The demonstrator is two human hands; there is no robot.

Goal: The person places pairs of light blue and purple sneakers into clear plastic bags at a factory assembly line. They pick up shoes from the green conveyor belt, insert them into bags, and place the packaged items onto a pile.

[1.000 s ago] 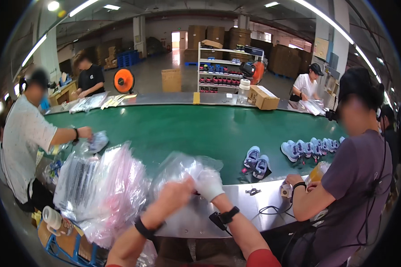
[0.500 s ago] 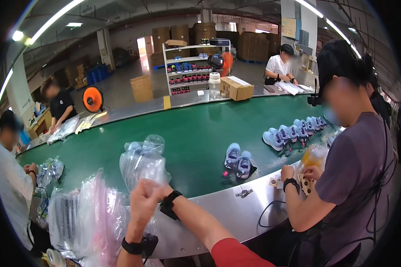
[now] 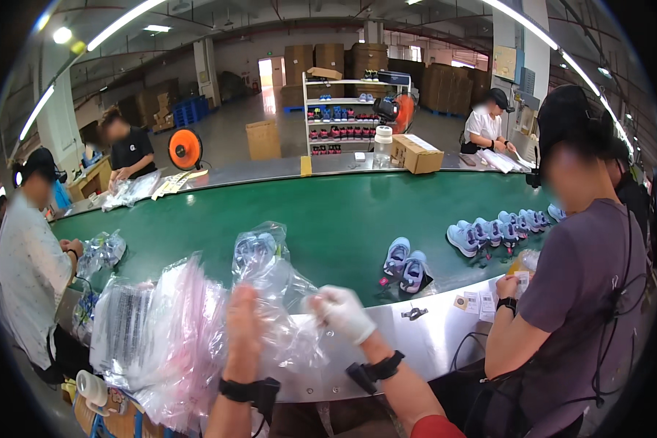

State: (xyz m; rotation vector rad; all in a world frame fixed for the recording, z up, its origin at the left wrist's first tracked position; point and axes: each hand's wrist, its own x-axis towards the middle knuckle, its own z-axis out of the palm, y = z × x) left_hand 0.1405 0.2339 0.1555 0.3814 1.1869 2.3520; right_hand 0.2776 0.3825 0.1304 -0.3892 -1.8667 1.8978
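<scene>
A clear plastic bag (image 3: 288, 292) holds a pair of light blue shoes (image 3: 258, 248) on the green belt in front of me. My right hand (image 3: 343, 314), in a white glove, is closed on the bag's near right edge. Bare and a little blurred, my left hand (image 3: 244, 317) stands upright against the bag's left side, its fingers stretched away from me. Some of those fingertips are hard to make out. Left of that hand lies a thick pile of clear and pinkish plastic bags (image 3: 171, 314).
Another pair of blue shoes (image 3: 407, 264) stands on the green belt (image 3: 328, 212), with a row of similar shoes (image 3: 496, 230) farther right. A co-worker (image 3: 584, 292) handles tags at right; another person (image 3: 33, 241) works at left. A dark clip-like piece (image 3: 415, 313) lies on the metal edge (image 3: 387, 343).
My hands were close together at the bag's near end; now they are apart, the right one moved rightward, spreading the plastic. The whole view has shifted, and the co-worker's hands at right have moved.
</scene>
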